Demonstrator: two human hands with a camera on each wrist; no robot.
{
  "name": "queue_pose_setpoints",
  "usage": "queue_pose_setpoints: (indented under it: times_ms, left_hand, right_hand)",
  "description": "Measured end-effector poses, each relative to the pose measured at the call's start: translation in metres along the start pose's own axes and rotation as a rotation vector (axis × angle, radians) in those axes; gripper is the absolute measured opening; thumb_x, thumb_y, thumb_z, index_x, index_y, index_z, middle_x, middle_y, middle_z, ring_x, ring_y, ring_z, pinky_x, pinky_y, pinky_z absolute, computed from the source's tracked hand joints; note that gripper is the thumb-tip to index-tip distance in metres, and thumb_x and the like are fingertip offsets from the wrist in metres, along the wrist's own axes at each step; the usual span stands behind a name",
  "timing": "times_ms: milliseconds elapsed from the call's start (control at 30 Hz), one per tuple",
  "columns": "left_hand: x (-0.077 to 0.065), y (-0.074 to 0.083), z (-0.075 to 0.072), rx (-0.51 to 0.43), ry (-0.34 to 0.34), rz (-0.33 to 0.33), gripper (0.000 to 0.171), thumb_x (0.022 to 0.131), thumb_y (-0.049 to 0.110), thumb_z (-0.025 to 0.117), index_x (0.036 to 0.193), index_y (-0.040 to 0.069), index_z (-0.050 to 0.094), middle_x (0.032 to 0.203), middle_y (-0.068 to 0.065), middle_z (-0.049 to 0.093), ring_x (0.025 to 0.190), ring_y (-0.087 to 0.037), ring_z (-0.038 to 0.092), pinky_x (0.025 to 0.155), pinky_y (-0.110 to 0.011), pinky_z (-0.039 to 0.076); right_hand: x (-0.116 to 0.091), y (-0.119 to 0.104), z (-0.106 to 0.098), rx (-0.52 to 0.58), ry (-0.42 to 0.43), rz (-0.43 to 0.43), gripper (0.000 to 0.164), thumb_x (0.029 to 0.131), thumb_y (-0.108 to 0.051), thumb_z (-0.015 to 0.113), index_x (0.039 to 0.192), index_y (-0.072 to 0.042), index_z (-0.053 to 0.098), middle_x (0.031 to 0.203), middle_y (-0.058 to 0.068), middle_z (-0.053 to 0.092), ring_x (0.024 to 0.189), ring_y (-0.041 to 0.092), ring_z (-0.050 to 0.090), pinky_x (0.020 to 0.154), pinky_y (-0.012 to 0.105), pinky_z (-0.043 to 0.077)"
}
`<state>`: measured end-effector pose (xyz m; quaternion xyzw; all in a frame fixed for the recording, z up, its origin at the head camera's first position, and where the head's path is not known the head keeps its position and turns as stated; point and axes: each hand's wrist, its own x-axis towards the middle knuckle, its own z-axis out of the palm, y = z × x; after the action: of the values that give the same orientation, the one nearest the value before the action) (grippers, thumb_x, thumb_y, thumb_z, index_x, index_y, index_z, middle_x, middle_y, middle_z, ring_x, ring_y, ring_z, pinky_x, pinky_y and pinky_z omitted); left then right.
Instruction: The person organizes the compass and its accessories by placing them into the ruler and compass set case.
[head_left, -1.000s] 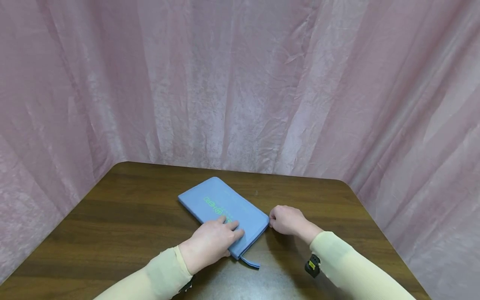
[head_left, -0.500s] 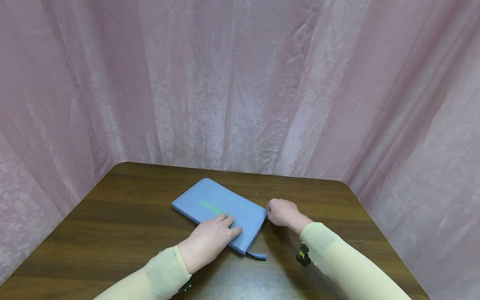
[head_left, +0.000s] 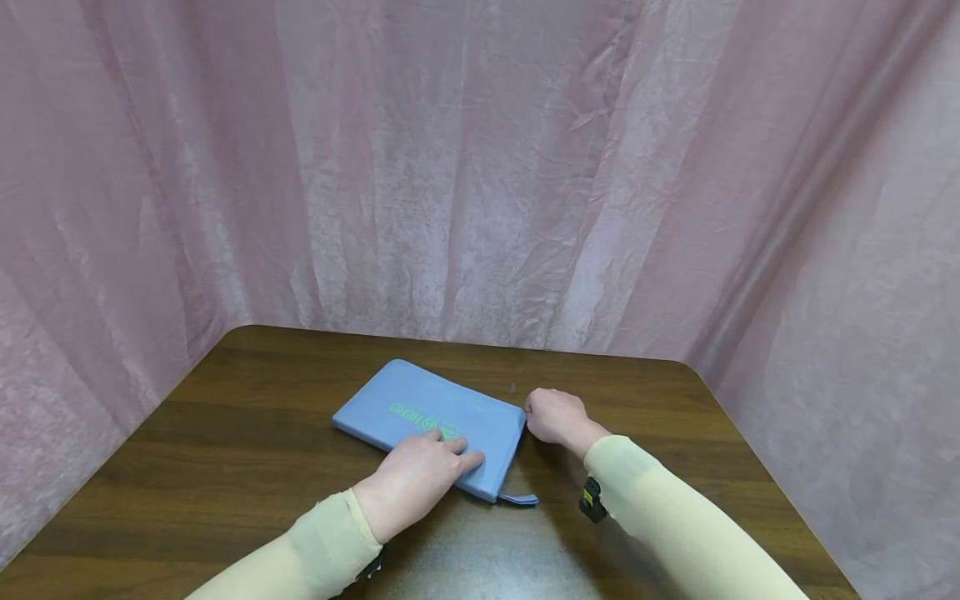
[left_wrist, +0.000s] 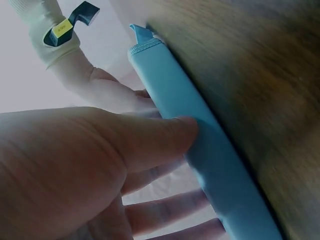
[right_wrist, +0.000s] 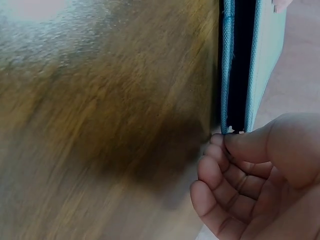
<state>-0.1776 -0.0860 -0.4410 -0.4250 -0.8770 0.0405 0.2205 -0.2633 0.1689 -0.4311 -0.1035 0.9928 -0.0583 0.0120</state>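
A flat blue zip pouch [head_left: 450, 392] with green lettering lies on the table, a wrist loop [head_left: 519, 500] at its near right corner. My left hand [head_left: 416, 479] holds its near long edge. The thumb [left_wrist: 175, 132] presses the pouch's side and the other fingers lie over the top face. At the far right corner, my right hand [head_left: 557, 417] is bent round the pouch's end. In the right wrist view its thumb and forefinger pinch at the end of an open zipper gap [right_wrist: 241, 70]; the fingers cover the pull.
The brown wooden table [head_left: 225, 467] has rounded far corners. Pink curtains [head_left: 465, 167] hang behind it and along both sides. A small black wrist camera [head_left: 592, 500] is strapped under the right sleeve.
The pouch has turned counterclockwise and slid a little left on the table. My right hand has moved slightly left and away with its corner, while the left hand has barely shifted.
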Motion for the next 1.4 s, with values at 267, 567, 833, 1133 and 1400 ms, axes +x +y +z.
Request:
queue_pose_setpoints:
  times_ms: [267, 567, 833, 1133, 1400]
  left_hand:
    - [-0.001, -0.006, 0.003, 0.048, 0.038, 0.004, 0.029, 0.087, 0.002, 0.087, 0.105, 0.019, 0.071, 0.097, 0.002, 0.073, 0.067, -0.026, 0.064, 0.053, -0.037, 0.054]
    - [-0.002, -0.008, 0.002, 0.034, 0.027, 0.016, 0.027, 0.089, 0.002, 0.087, 0.104, 0.020, 0.072, 0.098, 0.001, 0.072, 0.068, -0.025, 0.063, 0.053, -0.036, 0.054]
    - [-0.005, -0.008, 0.003, 0.048, 0.019, 0.016, 0.029, 0.088, 0.002, 0.087, 0.105, 0.021, 0.073, 0.098, 0.002, 0.073, 0.071, -0.025, 0.065, 0.056, -0.037, 0.056]
    - [-0.006, -0.008, 0.004, 0.032, 0.004, 0.013, 0.028, 0.089, 0.003, 0.086, 0.107, 0.021, 0.073, 0.100, 0.001, 0.073, 0.071, -0.025, 0.066, 0.056, -0.038, 0.057]
    - [-0.005, -0.008, 0.004, 0.044, 0.018, 0.014, 0.027, 0.089, 0.003, 0.086, 0.103, 0.020, 0.072, 0.097, 0.002, 0.072, 0.070, -0.025, 0.065, 0.055, -0.037, 0.055]
  right_hand:
    - [0.037, 0.018, 0.024, 0.010, -0.010, -0.009, 0.045, 0.100, -0.004, 0.057, 0.059, -0.018, 0.042, 0.058, -0.002, 0.038, 0.057, 0.018, 0.038, 0.054, 0.038, 0.035]
    - [0.033, 0.022, 0.021, 0.023, -0.053, -0.023, 0.045, 0.105, -0.010, 0.058, 0.062, -0.017, 0.048, 0.058, -0.001, 0.042, 0.057, 0.018, 0.041, 0.056, 0.038, 0.037]
    - [0.009, 0.011, 0.012, 0.031, -0.056, -0.051, 0.042, 0.102, -0.013, 0.061, 0.061, -0.018, 0.050, 0.059, -0.003, 0.045, 0.060, 0.018, 0.046, 0.060, 0.039, 0.042]
    - [-0.001, 0.011, 0.018, 0.018, -0.052, -0.120, 0.039, 0.100, -0.013, 0.066, 0.063, -0.020, 0.054, 0.061, -0.004, 0.048, 0.062, 0.017, 0.048, 0.060, 0.039, 0.043]
    - [-0.018, 0.005, 0.016, 0.028, -0.025, -0.199, 0.044, 0.102, -0.015, 0.068, 0.062, -0.021, 0.050, 0.059, -0.006, 0.045, 0.057, 0.015, 0.045, 0.057, 0.037, 0.038]
